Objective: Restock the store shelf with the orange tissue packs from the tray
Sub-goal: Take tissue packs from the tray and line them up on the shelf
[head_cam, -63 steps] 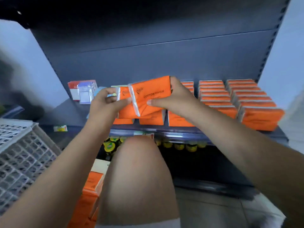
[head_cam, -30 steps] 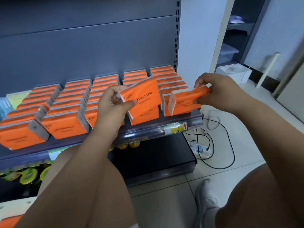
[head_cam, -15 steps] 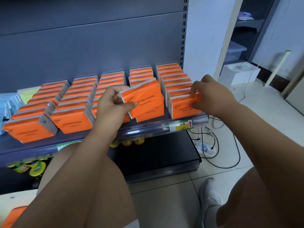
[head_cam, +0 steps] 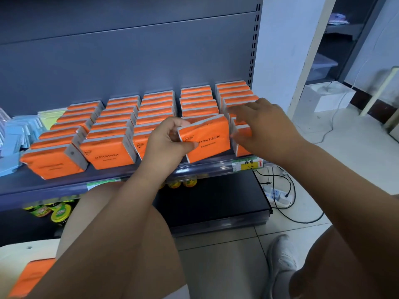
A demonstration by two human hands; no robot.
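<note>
Several rows of orange tissue packs (head_cam: 108, 157) stand on the dark shelf (head_cam: 64, 183). My left hand (head_cam: 166, 143) grips one orange "COTTON TISSUE" pack (head_cam: 207, 139), held tilted just above the front of the second row from the right. My right hand (head_cam: 263, 128) hovers with spread fingers over the rightmost row, against its front pack (head_cam: 243, 134), which stands on the shelf. At the bottom left, a white tray (head_cam: 19, 252) shows one more orange pack (head_cam: 32, 275); my arm hides the rest.
Blue packs (head_cam: 15, 134) and pale green packs (head_cam: 50, 117) fill the shelf's left end. Jars (head_cam: 58, 210) sit on the level below. A power strip with cables (head_cam: 278, 195) lies on the floor to the right, near a white box (head_cam: 328, 96). My knees are in front.
My right hand has set its pack down at the front of the rightmost row and spread its fingers. My left hand has lowered its pack toward the neighbouring row.
</note>
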